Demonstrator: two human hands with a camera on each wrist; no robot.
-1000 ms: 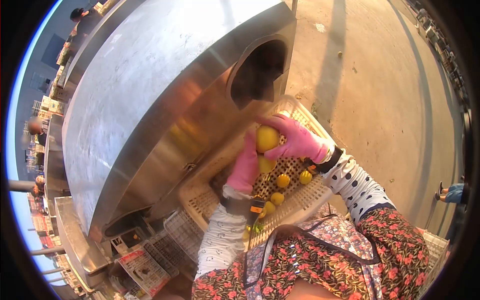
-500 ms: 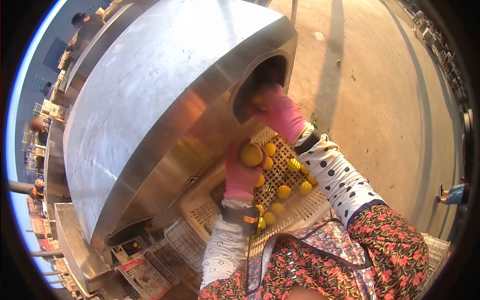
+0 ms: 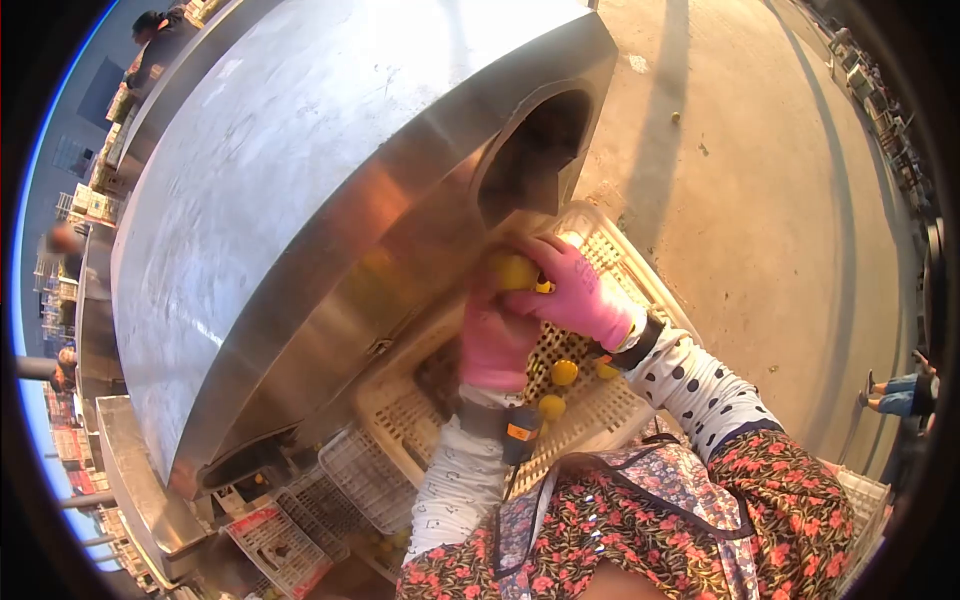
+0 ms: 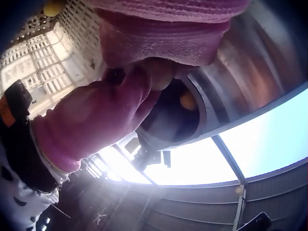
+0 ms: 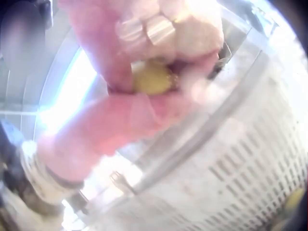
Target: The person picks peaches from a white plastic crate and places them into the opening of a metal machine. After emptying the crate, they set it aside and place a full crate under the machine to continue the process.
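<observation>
No legible text, label or number anywhere.

Left hand (image 3: pixel 495 340) and right hand (image 3: pixel 578 292) gloved in pink, yellow fruit (image 3: pixel 518 272), cream crate (image 3: pixel 630 265), shiny silver drum (image 3: pixel 300 150). White sleeve (image 3: pixel 700 385) with navy dots, dark apron (image 3: pixel 700 520) with red flowers.

Small round yellow fruit (image 3: pixel 517 272), partly hidden, gripped btwn left hand (image 3: pixel 497 340) & right hand (image 3: pixel 575 295), above crate (image 3: pixel 612 252).

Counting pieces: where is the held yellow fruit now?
Head view, centre: the yellow fruit is held between the left hand and right hand, just below the steel machine's dark opening and over the cream crate.
</observation>
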